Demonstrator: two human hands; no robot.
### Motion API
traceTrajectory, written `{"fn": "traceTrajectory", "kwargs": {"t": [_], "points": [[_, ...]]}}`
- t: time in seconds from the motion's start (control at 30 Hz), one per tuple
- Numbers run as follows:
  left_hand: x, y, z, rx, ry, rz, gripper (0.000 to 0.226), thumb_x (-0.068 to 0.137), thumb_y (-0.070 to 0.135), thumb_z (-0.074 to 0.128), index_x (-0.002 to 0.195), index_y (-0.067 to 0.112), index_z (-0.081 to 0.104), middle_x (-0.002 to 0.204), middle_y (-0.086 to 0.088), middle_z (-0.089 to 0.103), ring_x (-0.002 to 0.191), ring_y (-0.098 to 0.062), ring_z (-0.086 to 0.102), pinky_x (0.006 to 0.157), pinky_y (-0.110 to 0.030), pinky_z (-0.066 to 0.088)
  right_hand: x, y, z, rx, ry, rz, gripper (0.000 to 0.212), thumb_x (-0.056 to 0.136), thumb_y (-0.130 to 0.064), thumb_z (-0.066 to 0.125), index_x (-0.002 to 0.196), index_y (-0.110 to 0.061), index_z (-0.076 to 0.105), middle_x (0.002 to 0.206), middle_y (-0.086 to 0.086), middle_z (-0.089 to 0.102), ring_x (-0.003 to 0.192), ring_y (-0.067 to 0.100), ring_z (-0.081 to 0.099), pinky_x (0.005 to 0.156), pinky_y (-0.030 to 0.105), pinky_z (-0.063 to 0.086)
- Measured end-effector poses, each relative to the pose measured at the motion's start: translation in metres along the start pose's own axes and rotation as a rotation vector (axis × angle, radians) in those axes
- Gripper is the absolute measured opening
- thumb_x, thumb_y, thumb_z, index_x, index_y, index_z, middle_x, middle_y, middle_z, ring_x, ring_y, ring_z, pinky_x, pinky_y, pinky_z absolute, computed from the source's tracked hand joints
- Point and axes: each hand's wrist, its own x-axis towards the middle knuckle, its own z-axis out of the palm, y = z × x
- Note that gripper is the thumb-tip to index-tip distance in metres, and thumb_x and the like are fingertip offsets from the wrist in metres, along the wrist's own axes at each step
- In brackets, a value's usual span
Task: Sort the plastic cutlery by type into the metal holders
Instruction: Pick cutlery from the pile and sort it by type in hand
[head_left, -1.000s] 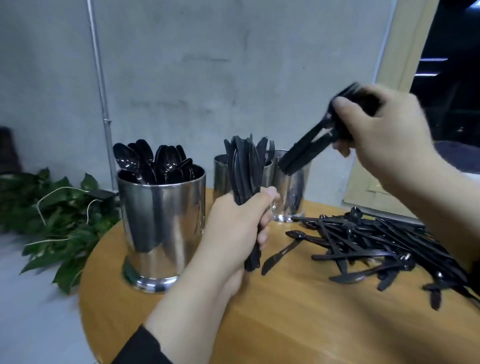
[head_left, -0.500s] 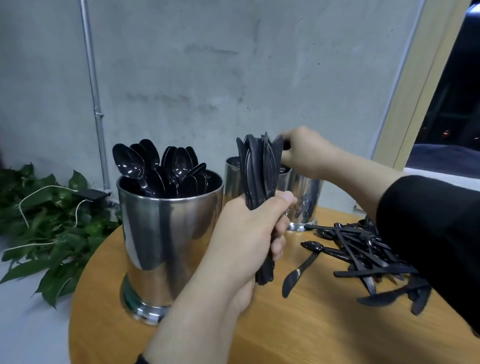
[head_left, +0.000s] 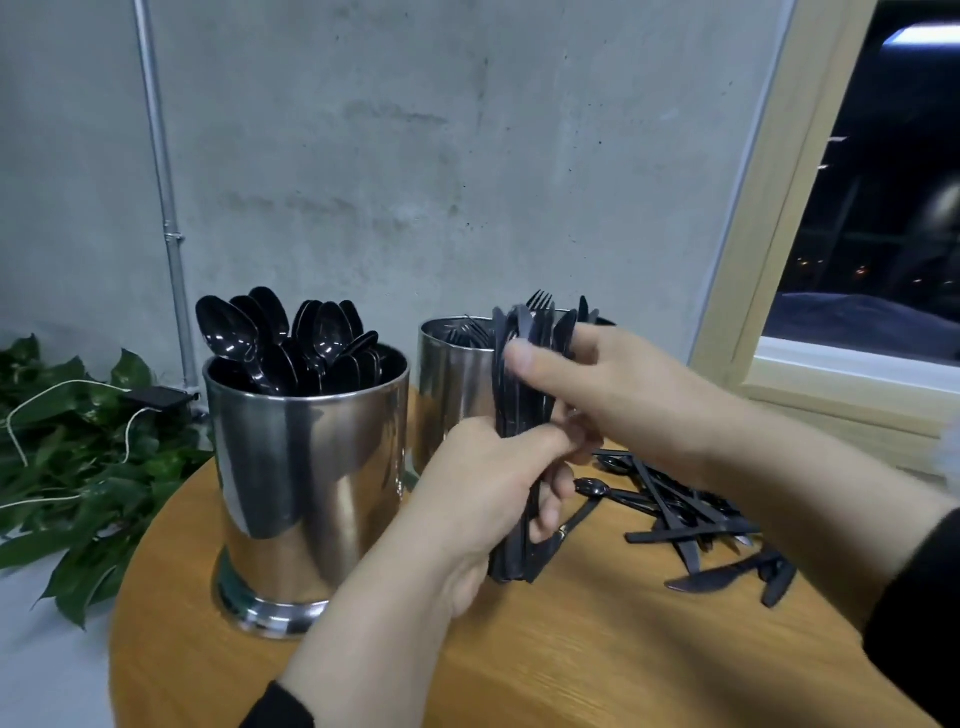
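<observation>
Knives (head_left: 522, 374) upright in left hand (head_left: 488, 499), right hand (head_left: 613, 389) apparently steadying them.

Round wooden table (head_left: 597, 670), bare grey concrete wall (head_left: 415, 156) behind it, metal conduit pipe (head_left: 166, 208) running up the wall at left, leafy green plant (head_left: 78, 467) with white cord (head_left: 31, 410) beyond the table's left edge, pale wood-framed window (head_left: 769, 208) showing night at right

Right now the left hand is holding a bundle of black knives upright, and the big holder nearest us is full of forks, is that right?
Not quite: the head view shows the near holder full of spoons, not forks. The left hand does hold the knife bundle upright.
</observation>
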Motion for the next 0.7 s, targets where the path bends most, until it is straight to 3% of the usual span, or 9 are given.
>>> {"fn": "traceTrajectory", "kwargs": {"t": [0.07, 0.13, 0.2, 0.27, 0.3, 0.43, 0.57, 0.63, 0.7], "points": [[-0.002, -0.001, 0.008, 0.114, 0.014, -0.006, 0.024, 0.094, 0.025, 0.064, 0.083, 0.004, 0.069, 0.057, -0.006, 0.054, 0.044, -0.016, 0.047, 0.045, -0.025, 0.037, -0.01, 0.004, 0.008, 0.06, 0.033, 0.03, 0.047, 0.086, -0.056, 0.069, 0.095, -0.01, 0.063, 0.073, 0.018, 0.072, 0.059, 0.049, 0.063, 0.057, 0.053, 0.054], [-0.004, -0.002, 0.015, 0.193, 0.004, -0.026, 0.025, 0.092, 0.025, 0.063, 0.082, 0.002, 0.067, 0.053, -0.004, 0.049, 0.044, -0.017, 0.048, 0.047, -0.025, 0.04, -0.016, 0.01, 0.01, 0.069, 0.106, 0.063, 0.045, 0.086, -0.049, 0.073, 0.091, -0.006, 0.064, 0.079, 0.03, 0.069, 0.065, 0.057, 0.062, 0.063, 0.067, 0.055], [-0.004, -0.003, 0.022, 0.239, -0.027, -0.037, 0.026, 0.089, 0.025, 0.064, 0.08, 0.001, 0.065, 0.053, -0.003, 0.048, 0.046, -0.018, 0.05, 0.051, -0.027, 0.043, -0.022, 0.013, 0.006, 0.033, 0.196, 0.087, 0.044, 0.086, -0.043, 0.074, 0.088, 0.0, 0.064, 0.081, 0.031, 0.067, 0.059, 0.046, 0.064, 0.061, 0.054, 0.059], [-0.003, -0.003, 0.029, 0.246, -0.049, -0.035, 0.021, 0.086, 0.025, 0.067, 0.074, 0.009, 0.06, 0.055, -0.002, 0.053, 0.05, -0.019, 0.056, 0.056, -0.027, 0.047, -0.026, 0.017, -0.002, 0.008, 0.29, 0.087, 0.037, 0.089, -0.036, 0.071, 0.086, 0.0, 0.063, 0.069, 0.023, 0.065, 0.051, 0.022, 0.058, 0.052, 0.03, 0.048], [-0.003, -0.003, 0.033, 0.252, -0.054, -0.029, 0.019, 0.085, 0.026, 0.07, 0.075, 0.013, 0.06, 0.058, -0.001, 0.057, 0.054, -0.019, 0.06, 0.058, -0.028, 0.048, -0.029, 0.019, -0.006, -0.014, 0.33, 0.081, 0.035, 0.09, -0.033, 0.069, 0.083, 0.0, 0.061, 0.061, 0.015, 0.059, 0.05, 0.017, 0.053, 0.049, 0.026, 0.042], [-0.001, -0.009, 0.04, 0.32, -0.061, 0.017, 0.015, 0.084, 0.034, 0.073, 0.095, 0.026, 0.065, 0.068, 0.002, 0.066, 0.061, -0.015, 0.065, 0.064, -0.031, 0.049, -0.032, 0.027, -0.024, -0.067, 0.435, 0.045, 0.031, 0.092, -0.036, 0.064, 0.071, -0.016, 0.053, 0.059, 0.005, 0.048, 0.052, 0.016, 0.044, 0.054, 0.034, 0.038], [0.004, -0.018, 0.046, 0.422, 0.044, 0.117, 0.021, 0.088, 0.028, 0.067, 0.078, 0.015, 0.054, 0.06, 0.003, 0.046, 0.054, -0.016, 0.043, 0.055, -0.03, 0.036, -0.029, 0.035, -0.036, 0.073, 0.374, 0.072, 0.039, 0.092, -0.041, 0.066, 0.076, -0.005, 0.06, 0.065, 0.011, 0.06, 0.055, 0.02, 0.051, 0.058, 0.037, 0.043], [0.01, -0.016, 0.05, 0.474, 0.083, 0.163, 0.027, 0.088, 0.025, 0.067, 0.071, 0.018, 0.048, 0.056, 0.008, 0.04, 0.053, -0.013, 0.036, 0.052, -0.028, 0.029, -0.027, 0.038, -0.041, 0.136, 0.32, 0.067, 0.036, 0.094, -0.038, 0.066, 0.082, -0.004, 0.067, 0.067, 0.014, 0.066, 0.057, 0.025, 0.055, 0.059, 0.038, 0.046], [0.022, -0.01, 0.053, 0.54, 0.066, 0.2, 0.018, 0.089, 0.031, 0.068, 0.079, 0.019, 0.059, 0.057, 0.008, 0.046, 0.053, -0.01, 0.04, 0.051, -0.026, 0.03, -0.02, 0.044, -0.05, 0.15, 0.364, 0.035, 0.031, 0.094, -0.031, 0.066, 0.078, -0.004, 0.067, 0.066, 0.022, 0.066, 0.057, 0.029, 0.055, 0.059, 0.039, 0.045]]}}
